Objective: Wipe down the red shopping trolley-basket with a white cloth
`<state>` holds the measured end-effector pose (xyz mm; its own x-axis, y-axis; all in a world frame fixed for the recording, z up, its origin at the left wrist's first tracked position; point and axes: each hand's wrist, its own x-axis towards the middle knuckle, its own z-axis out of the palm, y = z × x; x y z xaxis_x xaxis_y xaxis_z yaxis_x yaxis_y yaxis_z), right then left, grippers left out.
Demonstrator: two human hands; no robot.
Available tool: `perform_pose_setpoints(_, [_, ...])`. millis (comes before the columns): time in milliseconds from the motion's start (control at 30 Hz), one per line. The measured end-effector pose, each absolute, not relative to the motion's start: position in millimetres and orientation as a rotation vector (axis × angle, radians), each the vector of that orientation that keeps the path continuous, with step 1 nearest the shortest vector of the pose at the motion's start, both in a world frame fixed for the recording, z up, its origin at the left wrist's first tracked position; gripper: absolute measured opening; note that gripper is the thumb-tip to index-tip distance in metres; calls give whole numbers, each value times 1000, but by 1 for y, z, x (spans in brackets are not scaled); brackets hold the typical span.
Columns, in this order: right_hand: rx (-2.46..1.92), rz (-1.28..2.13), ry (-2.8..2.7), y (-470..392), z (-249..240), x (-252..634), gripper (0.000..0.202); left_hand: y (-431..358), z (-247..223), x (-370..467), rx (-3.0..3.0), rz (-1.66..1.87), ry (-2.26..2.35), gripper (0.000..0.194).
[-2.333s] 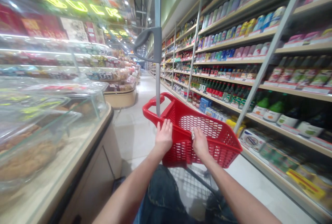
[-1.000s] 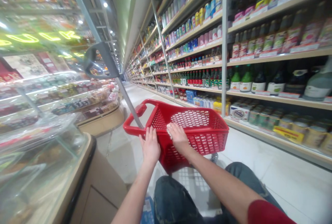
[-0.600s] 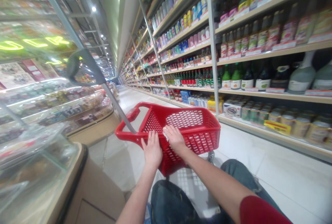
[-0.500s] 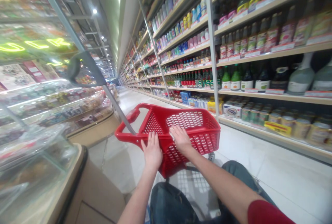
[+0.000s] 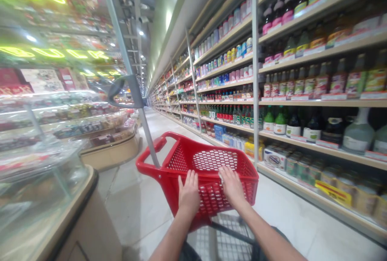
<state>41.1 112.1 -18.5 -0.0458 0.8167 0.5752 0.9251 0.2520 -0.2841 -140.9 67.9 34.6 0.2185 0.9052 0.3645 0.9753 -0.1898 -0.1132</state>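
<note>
A red plastic shopping cart (image 5: 175, 186) with perforated basket walls stands in front of me. My left hand (image 5: 190, 194) rests against the near side of the basket, fingers stretched upward to the rim and the thumb apart. To its right, my right hand (image 5: 232, 186) lies over the same rim, its fingers extended and close together, the tips reaching past the edge. Neither hand is wrapped round anything. The basket's floor is hidden behind its near wall. A grey pole (image 5: 148, 136) with a dark grey handle-like loop (image 5: 125, 92) rises from the cart's left end.
Shelves of bottles (image 5: 308, 79) and cans line the right side, with a yellow price tag (image 5: 332, 192) low down. A rounded display counter (image 5: 72, 208) stands close on the left, and another display (image 5: 109, 152) lies beyond it. The pale tiled aisle (image 5: 165, 120) runs far ahead.
The view has swung, so the shelves, counters and cart sit lower or further right in the picture. Both hands stay on the basket's near rim. My knees show less now.
</note>
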Motion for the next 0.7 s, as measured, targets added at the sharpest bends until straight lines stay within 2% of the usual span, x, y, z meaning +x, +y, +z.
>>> perform_pose_setpoints(133, [-1815, -266, -1743, 112, -22, 87, 50, 66, 34, -132, -2167, -359, -1799, 54])
perform_pose_setpoints(400, [-1630, -211, -2020, 98, -10, 43, 56, 68, 21, -96, -2290, -400, -1768, 55])
perform_pose_setpoints(600, [-1951, -194, -1803, 101, -12, 109, 54, 65, 22, -97, -2273, -397, -1798, 56])
perform_pose_setpoints(700, [-1972, -226, -1739, 101, -17, 114, 53, 63, 21, -87, -2314, -403, -1774, 57])
